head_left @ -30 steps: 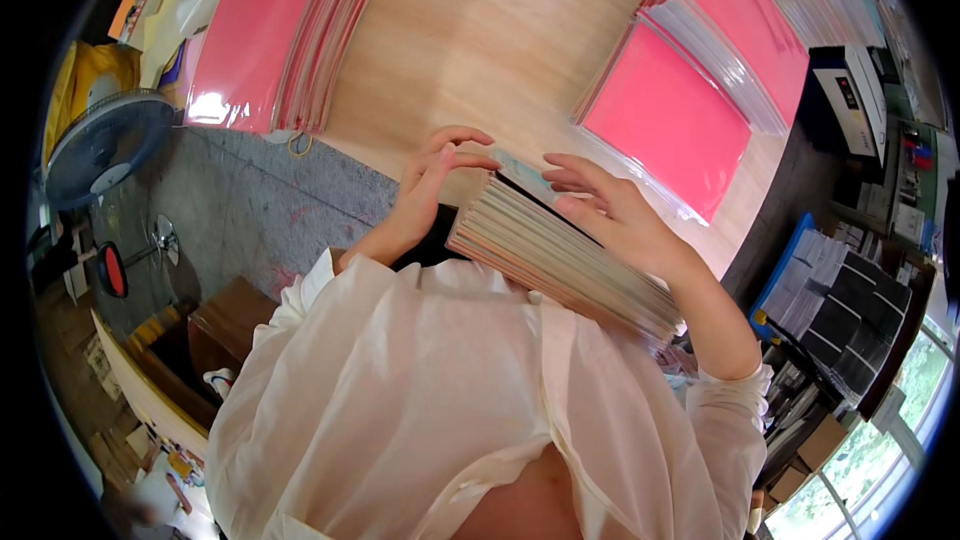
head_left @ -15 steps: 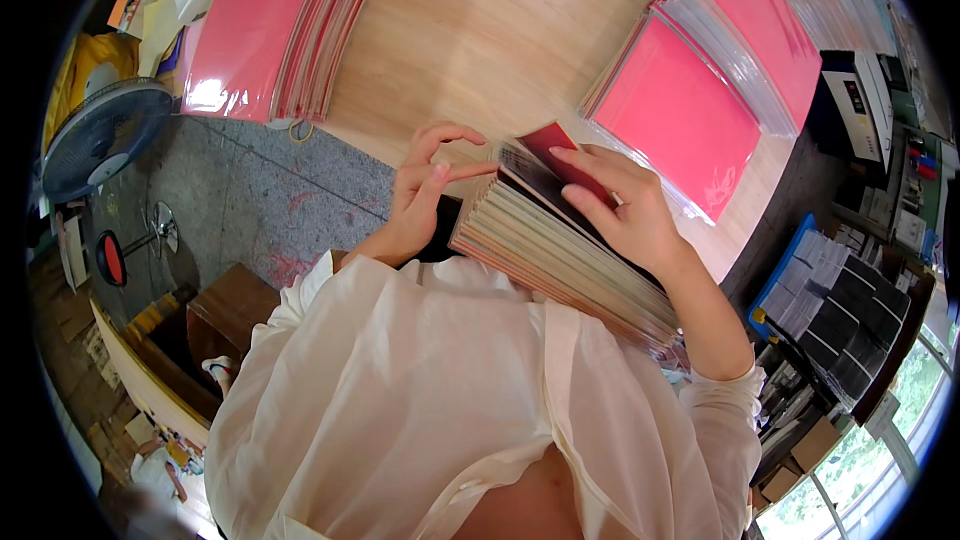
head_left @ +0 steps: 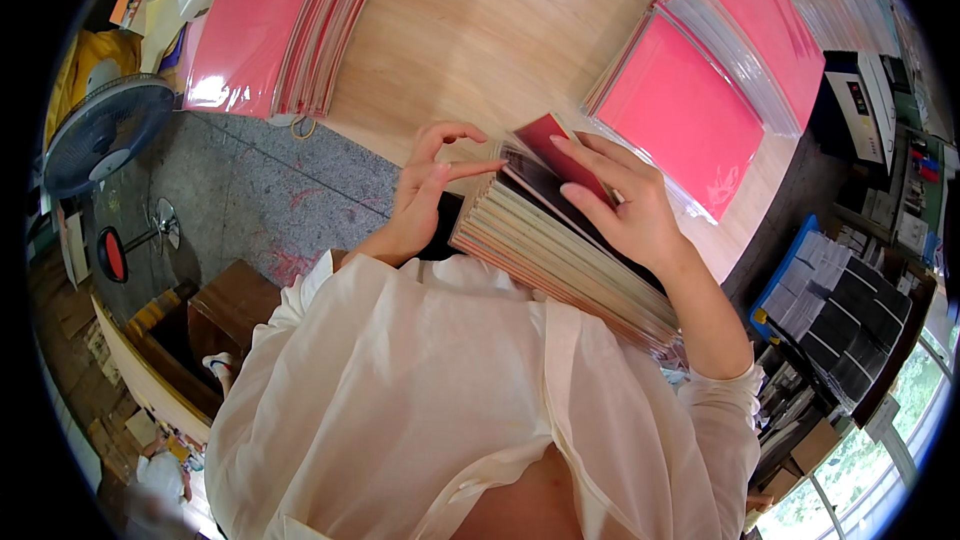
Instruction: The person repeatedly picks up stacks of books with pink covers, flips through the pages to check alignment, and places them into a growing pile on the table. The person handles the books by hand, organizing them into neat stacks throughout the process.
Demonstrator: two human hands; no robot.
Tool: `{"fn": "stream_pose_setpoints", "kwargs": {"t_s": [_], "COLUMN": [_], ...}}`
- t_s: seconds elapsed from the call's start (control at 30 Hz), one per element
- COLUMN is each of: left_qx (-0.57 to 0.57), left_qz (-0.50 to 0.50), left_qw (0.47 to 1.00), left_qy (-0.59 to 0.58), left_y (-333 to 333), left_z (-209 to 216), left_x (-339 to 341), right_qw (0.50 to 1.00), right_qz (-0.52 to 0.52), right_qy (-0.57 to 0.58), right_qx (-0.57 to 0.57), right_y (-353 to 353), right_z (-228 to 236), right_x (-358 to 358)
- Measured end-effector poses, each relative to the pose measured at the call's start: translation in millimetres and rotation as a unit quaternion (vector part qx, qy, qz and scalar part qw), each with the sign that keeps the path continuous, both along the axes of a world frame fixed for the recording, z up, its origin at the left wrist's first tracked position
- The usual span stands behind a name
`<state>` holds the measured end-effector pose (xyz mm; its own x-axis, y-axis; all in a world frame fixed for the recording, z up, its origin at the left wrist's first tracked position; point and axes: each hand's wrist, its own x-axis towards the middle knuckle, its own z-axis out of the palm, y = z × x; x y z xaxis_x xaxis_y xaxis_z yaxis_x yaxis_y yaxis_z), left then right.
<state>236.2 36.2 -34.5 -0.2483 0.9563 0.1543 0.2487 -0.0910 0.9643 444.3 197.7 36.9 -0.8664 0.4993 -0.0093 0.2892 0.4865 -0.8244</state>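
A thick stack of thin, plastic-edged booklets point(head_left: 570, 260) leans upright against my front at the table edge. At its far side, my right hand point(head_left: 630, 200) has thumb and fingers closed on a dark red cover point(head_left: 562, 148), which it holds tilted away from the rest. A dark gap shows behind that cover. My left hand point(head_left: 425, 185) is at the stack's left corner, its index finger stretched out and the tip at the opened edge. The other left fingers are apart and hold nothing.
Pink booklets in clear sleeves are piled on the wooden table point(head_left: 460, 40), one pile point(head_left: 250, 30) at left and others point(head_left: 680, 110) at right. A fan point(head_left: 110, 135) stands at far left, near a stool point(head_left: 112, 255). To the right sits a blue crate point(head_left: 785, 270) of bundles.
The red cover has shifted slightly and tilts a little more away from the stack. My left index fingertip has moved slightly right, into the opened edge.
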Motion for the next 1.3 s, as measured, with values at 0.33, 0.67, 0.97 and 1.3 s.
{"fn": "stream_pose_setpoints", "kwargs": {"t_s": [0.33,0.67,0.97,1.3], "left_qx": [0.022,-0.003,0.006,0.033], "left_qz": [0.043,0.025,-0.004,0.034], "left_qw": [0.997,0.999,1.0,0.996], "left_qy": [-0.061,-0.029,-0.023,-0.081], "left_y": [-3,11,-4,-5], "left_z": [-13,8,-5,-16], "left_x": [-1,12,-4,1], "right_qw": [0.999,1.0,0.998,1.0], "right_qz": [0.006,-0.008,0.035,0.007], "right_qy": [-0.012,-0.008,-0.019,-0.011], "right_qx": [0.051,-0.021,0.039,0.024], "right_y": [2,-3,1,-2], "right_z": [1,11,4,3], "right_x": [0,-5,1,-3]}}
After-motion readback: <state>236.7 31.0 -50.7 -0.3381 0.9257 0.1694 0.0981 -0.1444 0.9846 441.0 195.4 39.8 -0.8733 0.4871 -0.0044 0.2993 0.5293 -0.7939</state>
